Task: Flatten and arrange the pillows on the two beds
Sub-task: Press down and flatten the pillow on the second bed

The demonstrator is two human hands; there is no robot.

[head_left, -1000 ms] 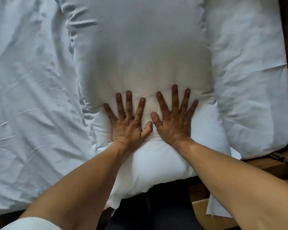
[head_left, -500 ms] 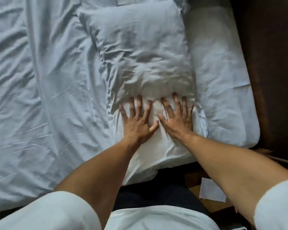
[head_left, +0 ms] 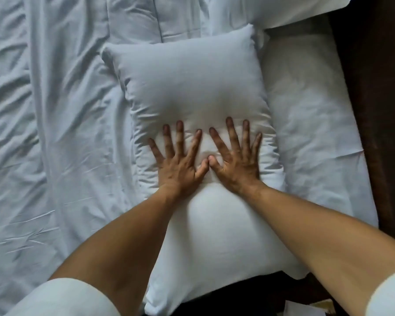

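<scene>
A white pillow point(head_left: 192, 92) lies lengthwise on the bed point(head_left: 55, 156), near the bed's right edge, with its near end hanging slightly over the bed's near edge. Both hands are spread wide and flat, palms down, on the middle of the pillow, gripping nothing. The left hand point(head_left: 178, 165) and the right hand point(head_left: 235, 163) sit side by side, with the thumb tips touching or very nearly so. Where they rest, the pillow is sunk into a dip across its width, and small creases fan out from the fingertips point(head_left: 180, 125). The far half swells up full and smooth, with a soft shadow just beyond the fingers; the near half, between the forearms, bulges rounded and bright. The pillow's far corners are slightly pointed.

It lies on a second white pillow point(head_left: 310, 133), flatter and wider, which shows along its right side and reaches the bed's right edge. To the left, the sheet is heavily wrinkled in long folds. A dark brown surface point(head_left: 379, 110) borders the bed on the right. White sleeves point(head_left: 62, 297) cover both upper arms.
</scene>
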